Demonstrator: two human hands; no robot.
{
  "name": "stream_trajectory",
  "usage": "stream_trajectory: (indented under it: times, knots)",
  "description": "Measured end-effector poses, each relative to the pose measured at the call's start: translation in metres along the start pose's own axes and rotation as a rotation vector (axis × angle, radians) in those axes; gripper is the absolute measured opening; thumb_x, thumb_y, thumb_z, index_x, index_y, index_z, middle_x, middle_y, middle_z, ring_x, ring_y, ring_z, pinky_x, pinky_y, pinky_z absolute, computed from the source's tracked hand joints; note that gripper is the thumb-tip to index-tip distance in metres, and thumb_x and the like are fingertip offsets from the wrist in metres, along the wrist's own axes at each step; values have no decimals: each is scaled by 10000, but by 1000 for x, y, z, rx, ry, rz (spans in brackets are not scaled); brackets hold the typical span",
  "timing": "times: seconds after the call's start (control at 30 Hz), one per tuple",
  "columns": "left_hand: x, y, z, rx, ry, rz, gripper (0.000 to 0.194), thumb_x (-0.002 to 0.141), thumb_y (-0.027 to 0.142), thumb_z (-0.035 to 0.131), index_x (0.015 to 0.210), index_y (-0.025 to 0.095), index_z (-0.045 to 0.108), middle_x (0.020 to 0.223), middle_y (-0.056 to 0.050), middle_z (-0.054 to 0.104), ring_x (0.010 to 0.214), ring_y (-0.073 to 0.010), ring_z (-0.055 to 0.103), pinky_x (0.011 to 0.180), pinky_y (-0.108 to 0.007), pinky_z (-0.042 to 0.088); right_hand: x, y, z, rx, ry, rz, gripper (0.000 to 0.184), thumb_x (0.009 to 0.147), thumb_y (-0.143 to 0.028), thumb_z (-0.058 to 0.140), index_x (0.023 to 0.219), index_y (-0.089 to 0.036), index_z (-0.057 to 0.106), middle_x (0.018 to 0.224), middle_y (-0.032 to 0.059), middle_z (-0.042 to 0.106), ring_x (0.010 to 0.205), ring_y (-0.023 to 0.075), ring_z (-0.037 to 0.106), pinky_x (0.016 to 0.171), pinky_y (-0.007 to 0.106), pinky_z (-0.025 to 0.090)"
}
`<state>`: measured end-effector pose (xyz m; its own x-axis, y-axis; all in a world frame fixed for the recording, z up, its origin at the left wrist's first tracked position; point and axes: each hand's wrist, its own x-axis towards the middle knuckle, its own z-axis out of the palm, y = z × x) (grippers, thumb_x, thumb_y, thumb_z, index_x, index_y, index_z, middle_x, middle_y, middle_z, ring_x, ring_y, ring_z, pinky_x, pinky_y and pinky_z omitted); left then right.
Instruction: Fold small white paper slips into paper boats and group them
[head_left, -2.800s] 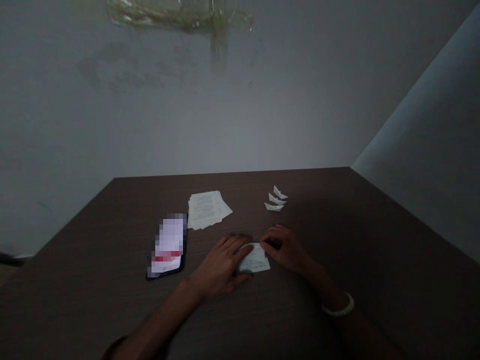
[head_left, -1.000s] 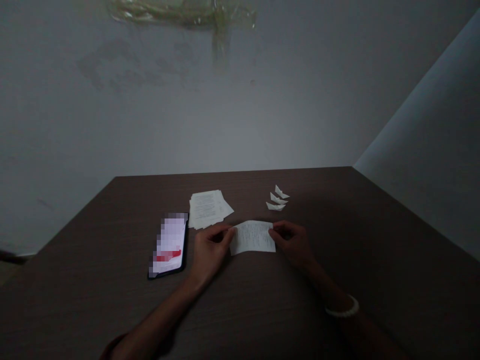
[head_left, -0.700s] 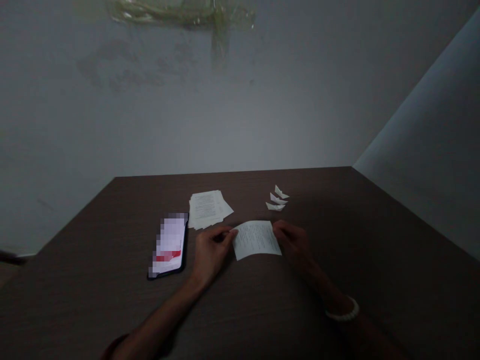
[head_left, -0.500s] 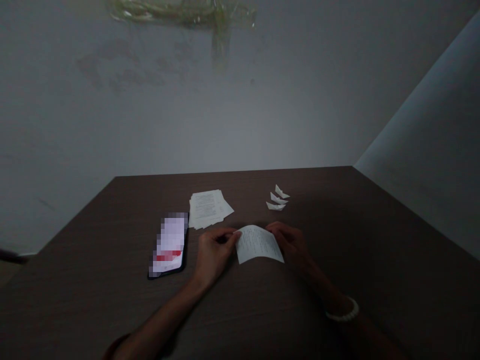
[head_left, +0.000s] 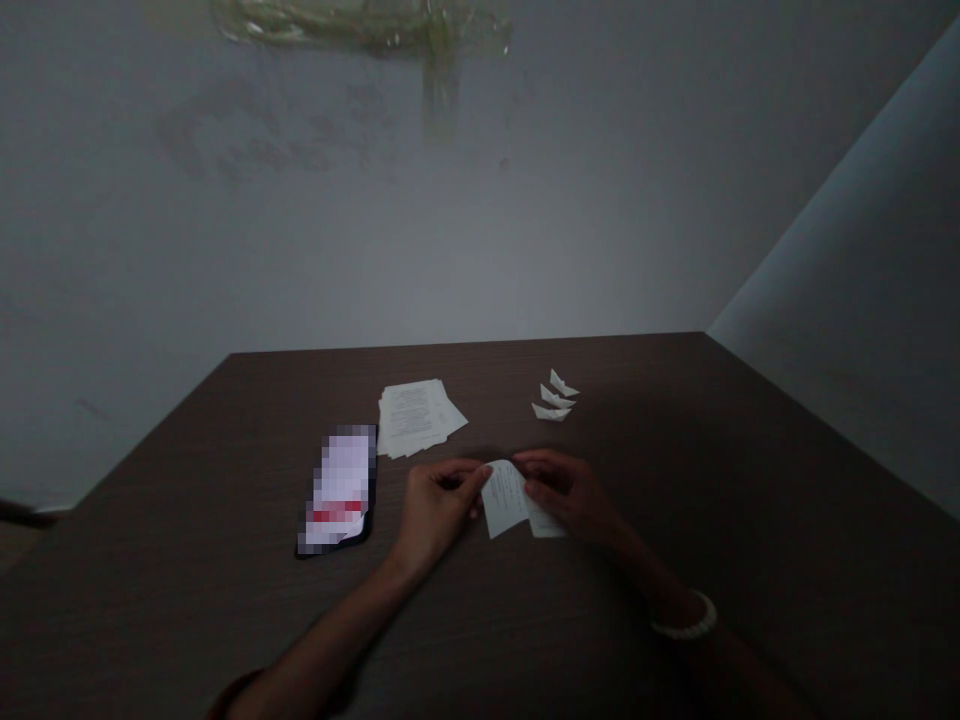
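Note:
A small printed sheet of paper (head_left: 507, 500) is between my hands, bent over in the middle so that its right part turns down. My left hand (head_left: 439, 505) pinches its upper left corner between thumb and fingers. On the right side, my right hand (head_left: 566, 490) grips the paper, covering part of it; the lower right corner shows below the fingers. Beyond my right hand lie three small folded paper boats (head_left: 555, 402) in a close row. Past my left hand rests a loose stack of printed papers (head_left: 412, 417).
A phone (head_left: 337, 490) with a lit, blurred screen lies left of my left hand. Everything rests on a dark brown table (head_left: 480, 640). A grey wall (head_left: 480, 250) with tape stands behind the table's far edge, and another surface slopes along the right.
My right hand has moved left and slightly down, closer to my left hand. The paper has gone from a gentle arch to a sharper bend, with its right part turned over.

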<state>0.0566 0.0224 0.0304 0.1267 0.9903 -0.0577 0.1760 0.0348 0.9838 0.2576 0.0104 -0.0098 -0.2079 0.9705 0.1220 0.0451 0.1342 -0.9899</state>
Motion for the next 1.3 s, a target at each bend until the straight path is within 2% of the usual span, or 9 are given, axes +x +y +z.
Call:
stream_trajectory:
  times: [0.13, 0.37, 0.5, 0.57, 0.73, 0.9, 1.03, 1.13, 1.3]
  knots:
    - [1, -2, 0, -27, -6, -25, 243, 756, 366, 705, 771, 127, 744, 528, -10, 617, 436, -90, 490, 426, -183, 356, 0, -2, 1, -12, -1, 10, 371, 807, -421, 684, 1099, -193, 655, 857, 36, 710, 711, 156, 649, 620, 256, 482]
    - [8, -9, -4, -62, 59, -27, 223, 753, 342, 711, 748, 120, 727, 532, -12, 626, 441, -94, 523, 430, -179, 388, 3, -5, -7, -57, 34, -20, 379, 881, -507, 552, 945, -172, 718, 826, 43, 699, 721, 174, 628, 617, 260, 466]
    - [10, -12, -7, -55, 108, -26, 215, 753, 337, 711, 753, 122, 721, 545, -15, 643, 449, -104, 555, 441, -186, 414, 0, -3, -10, -64, 170, -127, 430, 878, -543, 524, 936, -164, 718, 808, 39, 692, 722, 191, 630, 625, 272, 473]
    - [10, -12, -7, -55, 125, -49, 215, 749, 337, 713, 766, 122, 722, 566, -21, 660, 460, -111, 572, 449, -192, 428, -1, -5, -8, -170, 219, -114, 368, 841, -500, 596, 908, -160, 721, 782, 38, 696, 695, 193, 634, 594, 266, 476]
    - [9, -12, -5, -116, 110, -92, 232, 727, 329, 735, 816, 116, 722, 646, -43, 704, 527, -127, 618, 503, -207, 467, -1, -9, -1, -485, 495, -109, 212, 827, -376, 628, 826, -182, 715, 698, 31, 705, 588, 175, 632, 545, 265, 471]
    - [9, -16, -1, -135, 87, -150, 246, 712, 326, 746, 822, 109, 710, 634, -47, 699, 502, -124, 606, 486, -210, 457, -1, -4, 1, -589, 590, -144, 159, 814, -357, 650, 844, -202, 669, 728, 36, 725, 569, 176, 646, 536, 275, 496]
    - [9, -18, -4, 48, 11, -179, 276, 797, 381, 653, 822, 112, 711, 539, -21, 637, 407, -120, 521, 403, -216, 377, -3, 1, -1, -790, 492, -317, 87, 850, -269, 605, 814, -220, 668, 739, 28, 719, 583, 155, 635, 599, 278, 497]
    - [9, -17, -10, 290, -69, -40, 239, 817, 348, 621, 761, 140, 726, 639, -47, 681, 525, -151, 589, 485, -240, 415, -6, 2, -3, -927, 344, -448, 94, 852, -190, 590, 842, -222, 678, 791, 36, 726, 686, 171, 653, 666, 291, 490]
    - [13, -20, -15, 618, -102, 181, 113, 772, 258, 661, 754, 181, 742, 799, -68, 711, 745, -216, 625, 701, -341, 473, -6, 0, -4, -1089, 131, -534, 182, 784, -78, 632, 881, -224, 680, 871, 28, 720, 789, 186, 612, 693, 289, 460]
